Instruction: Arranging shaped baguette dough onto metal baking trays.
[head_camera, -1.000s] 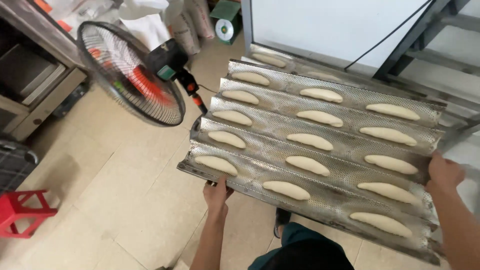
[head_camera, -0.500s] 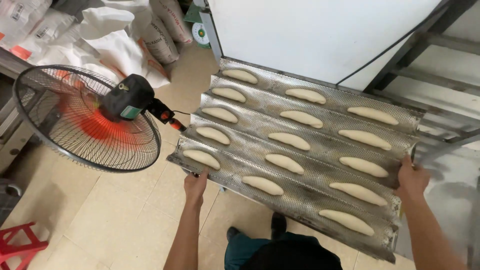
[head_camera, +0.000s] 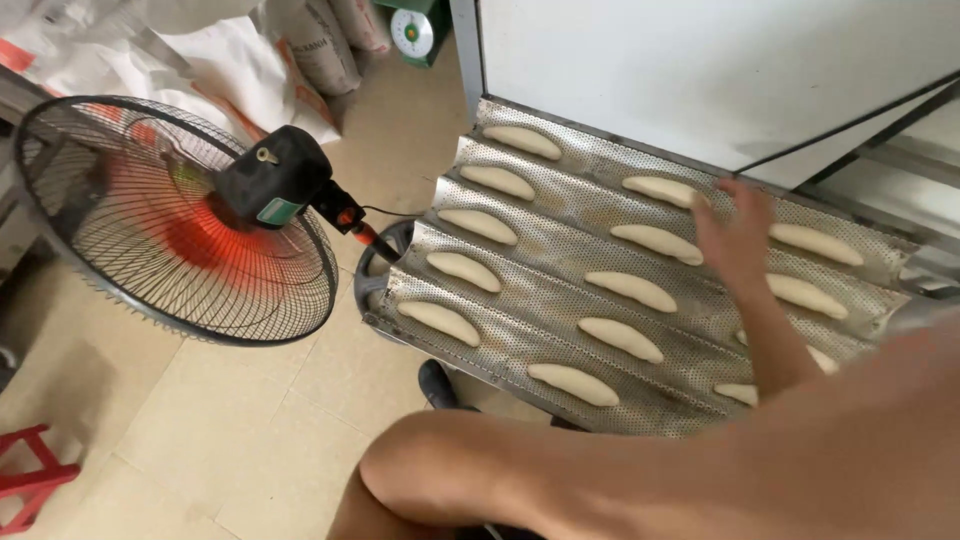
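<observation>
My bent arm (head_camera: 620, 480) crosses the foreground, and I can't tell what that hand does. Beyond it the perforated metal tray (head_camera: 560, 330) of pale dough pieces (head_camera: 620, 338) extends away; my other hand (head_camera: 735, 235) hovers spread open over its far rows. A standing fan (head_camera: 180, 215) sits leftward.

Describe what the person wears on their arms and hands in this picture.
Nothing shows on them: both arms are bare, with no sleeves in view. The one hand in sight has no glove, ring or watch. The other hand is out of view.
</observation>
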